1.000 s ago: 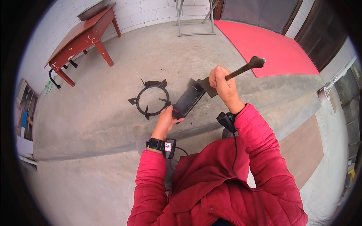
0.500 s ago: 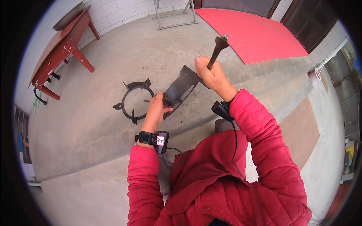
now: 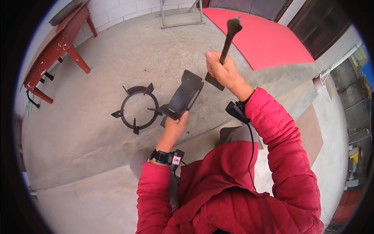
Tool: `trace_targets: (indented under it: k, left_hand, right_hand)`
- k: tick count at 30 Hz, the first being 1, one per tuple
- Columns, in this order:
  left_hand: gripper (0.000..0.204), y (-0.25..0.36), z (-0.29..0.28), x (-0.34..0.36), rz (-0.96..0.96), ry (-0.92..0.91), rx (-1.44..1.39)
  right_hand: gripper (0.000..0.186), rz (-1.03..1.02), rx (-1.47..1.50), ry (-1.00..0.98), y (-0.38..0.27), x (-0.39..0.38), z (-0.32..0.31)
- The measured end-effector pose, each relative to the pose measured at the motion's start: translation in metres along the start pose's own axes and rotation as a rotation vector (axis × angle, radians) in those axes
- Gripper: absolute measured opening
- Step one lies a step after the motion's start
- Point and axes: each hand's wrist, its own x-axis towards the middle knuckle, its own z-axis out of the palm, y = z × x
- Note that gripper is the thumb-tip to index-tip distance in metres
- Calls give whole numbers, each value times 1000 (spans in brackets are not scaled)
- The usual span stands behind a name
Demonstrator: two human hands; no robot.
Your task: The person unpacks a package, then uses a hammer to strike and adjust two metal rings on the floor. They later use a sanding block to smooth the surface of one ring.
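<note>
Quilted sleeves (image 3: 278, 132) are loud pinkish red, mid-frame bracket (image 3: 181, 93) and metal tool (image 3: 229, 42) pretty much blackish, upper-left table (image 3: 60, 46) red with pale chips, upper-right mat (image 3: 261, 39) coral.

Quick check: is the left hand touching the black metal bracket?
Touching. The head view shows the left hand holding the black metal bracket by its near end, thumb against the edge.

Home porch, seemingly: worn red table (image 3: 58, 47), concrete floor (image 3: 101, 58)
</note>
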Motion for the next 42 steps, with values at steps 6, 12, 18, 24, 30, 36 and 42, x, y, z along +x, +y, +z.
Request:
trace_targets:
  k: [6, 12, 18, 24, 30, 36, 42]
  left_hand:
    - [30, -41, -51, 35, 114, -21, 89]
    - [31, -62, -72, 31, 56, -62, 126]
    - [32, -57, -62, 29, 131, -54, 147]
    - [31, -51, -40, 26, 109, -69, 265]
    - [31, -47, -28, 25, 199, -21, 258]
    - [31, -28, -23, 16, 124, -9, 217]
    - [36, -8, -15, -4, 128, -107, 244]
  right_hand:
    - [40, -262, 198, -22, 0, 53, 48]
    - [39, -82, 14, -81, 20, 59, 92]
    - [40, -243, 109, 31, 23, 54, 81]
    - [39, -59, 137, -52, 23, 49, 61]
    - [39, -191, 183, 42, 27, 41, 43]
    - [38, 5, 493, 77, 39, 30, 28]
    - [39, 81, 752, 451, 19, 8, 1]
